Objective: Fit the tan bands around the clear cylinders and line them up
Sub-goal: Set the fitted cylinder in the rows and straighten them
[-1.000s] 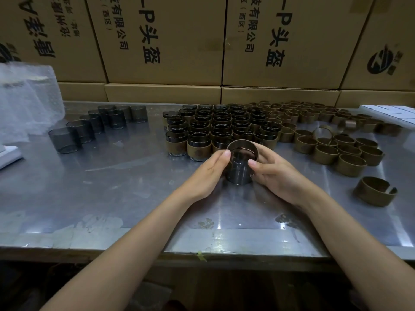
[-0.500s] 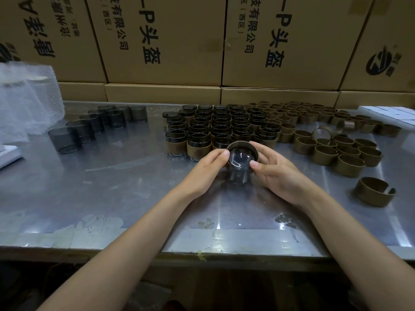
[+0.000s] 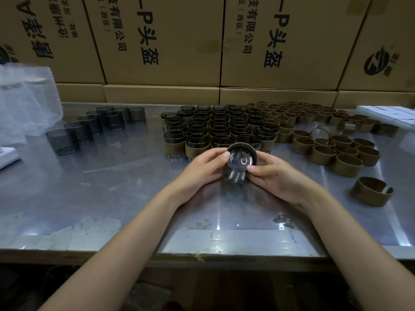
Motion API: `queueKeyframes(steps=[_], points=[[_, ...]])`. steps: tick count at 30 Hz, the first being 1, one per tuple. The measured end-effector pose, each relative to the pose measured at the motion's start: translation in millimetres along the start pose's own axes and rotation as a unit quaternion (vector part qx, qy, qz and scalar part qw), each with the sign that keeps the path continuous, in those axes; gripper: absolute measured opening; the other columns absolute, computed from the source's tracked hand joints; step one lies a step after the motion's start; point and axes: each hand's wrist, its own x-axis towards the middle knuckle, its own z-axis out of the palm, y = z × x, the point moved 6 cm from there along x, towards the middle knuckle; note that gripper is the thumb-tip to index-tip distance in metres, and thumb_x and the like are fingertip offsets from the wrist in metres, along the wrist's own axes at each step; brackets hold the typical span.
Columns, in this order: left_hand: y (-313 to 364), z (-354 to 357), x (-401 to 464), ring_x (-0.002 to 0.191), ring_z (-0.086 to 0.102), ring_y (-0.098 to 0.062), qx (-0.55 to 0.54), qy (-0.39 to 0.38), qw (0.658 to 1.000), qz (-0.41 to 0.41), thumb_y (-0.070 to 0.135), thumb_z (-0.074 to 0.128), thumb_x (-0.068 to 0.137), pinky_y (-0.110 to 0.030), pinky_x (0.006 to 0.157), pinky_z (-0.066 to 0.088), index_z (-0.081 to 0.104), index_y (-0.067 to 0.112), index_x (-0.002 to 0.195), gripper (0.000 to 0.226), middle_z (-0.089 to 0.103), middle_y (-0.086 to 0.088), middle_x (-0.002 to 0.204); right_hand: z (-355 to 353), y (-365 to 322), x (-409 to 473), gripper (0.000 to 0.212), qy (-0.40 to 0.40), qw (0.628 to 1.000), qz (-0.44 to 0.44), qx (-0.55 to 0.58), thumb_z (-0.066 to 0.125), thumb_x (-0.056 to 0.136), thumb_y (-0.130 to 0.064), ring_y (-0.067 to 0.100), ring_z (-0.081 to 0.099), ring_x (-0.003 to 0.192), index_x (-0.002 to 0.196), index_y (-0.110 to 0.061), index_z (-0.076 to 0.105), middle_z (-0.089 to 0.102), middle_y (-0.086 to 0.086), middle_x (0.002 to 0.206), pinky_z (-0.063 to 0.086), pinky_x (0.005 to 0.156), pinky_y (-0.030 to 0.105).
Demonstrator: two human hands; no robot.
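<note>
- stacked cartons (image 3: pixel 161 39) printed in black characters wall off the back of a scuffed steel table (image 3: pixel 107 198).
- both hands meet at mid-table over one clear cylinder (image 3: pixel 241 161), held tilted so its open mouth faces the camera, with its lower end at or just above the tabletop; contact there cannot be told.
- the left hand (image 3: pixel 202 171) grips the cylinder's left side, fingers curled close together, thumb tip on the rim.
- the right hand (image 3: pixel 276 176) grips the right side, thumb pinching the lower rim, the other fingers wrapped behind.
- a tan band (image 3: pixel 243 145) circles the cylinder's upper end, showing as a thin brown edge around the mouth.
- banded cylinders (image 3: pixel 215 131) stand in tight rows just behind the hands, the nearest ones almost touching the fingers.
- loose bands (image 3: pixel 325 140) spread to the right of those rows, most upright, one lying on its side.
- a single split band (image 3: pixel 371 190) sits apart near the right edge.
- bare cylinders (image 3: pixel 94 126) run in a curved line at back left, well apart from the hands.
- bubble wrap (image 3: pixel 24 102) is heaped at far left, and white boxes (image 3: pixel 388 113) lie at far right.
</note>
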Motion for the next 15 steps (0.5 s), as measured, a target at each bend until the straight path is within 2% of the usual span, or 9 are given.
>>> queueKeyframes(steps=[4,6,11,15], points=[[-2,-4,-1,0.121,0.058,-0.02,-0.065,-0.032,0.997,-0.02,0.028,0.063,0.086,-0.04,0.112,0.038,0.047,0.006,0.138,0.058,0.06,-0.012,0.131,4,-2,-3,0.066,-0.028,0.999,-0.015,-0.002,0.066,0.073,0.007,0.031,0.052,0.126,0.136,-0.003,0.047,0.05,0.027,0.136,0.036,0.11,0.039],[-2,-6,-1,0.121,0.058,-0.021,-0.086,-0.045,0.995,-0.031,0.023,0.071,0.083,-0.039,0.111,0.038,0.045,0.004,0.139,0.065,0.06,-0.014,0.13,6,-3,-5,0.068,-0.04,0.999,-0.024,-0.007,0.063,0.072,0.007,0.034,0.05,0.128,0.137,-0.002,0.046,0.05,0.027,0.136,0.033,0.113,0.043],[-3,-6,1,0.115,0.062,-0.02,-0.083,-0.067,0.993,-0.051,0.036,0.066,0.081,-0.032,0.102,0.047,0.058,0.011,0.128,0.054,0.067,-0.007,0.122,9,-5,-5,0.067,-0.04,0.998,-0.05,0.006,0.061,0.073,0.002,0.036,0.05,0.127,0.137,-0.001,0.044,0.05,0.028,0.135,0.034,0.111,0.047],[-2,-5,2,0.11,0.065,-0.019,-0.066,-0.076,0.993,-0.054,0.046,0.069,0.078,-0.026,0.091,0.052,0.067,0.016,0.114,0.047,0.07,-0.006,0.115,14,-7,-4,0.064,-0.062,0.997,-0.051,0.023,0.061,0.072,0.001,0.032,0.053,0.125,0.135,-0.002,0.047,0.056,0.021,0.132,0.045,0.104,0.037]])
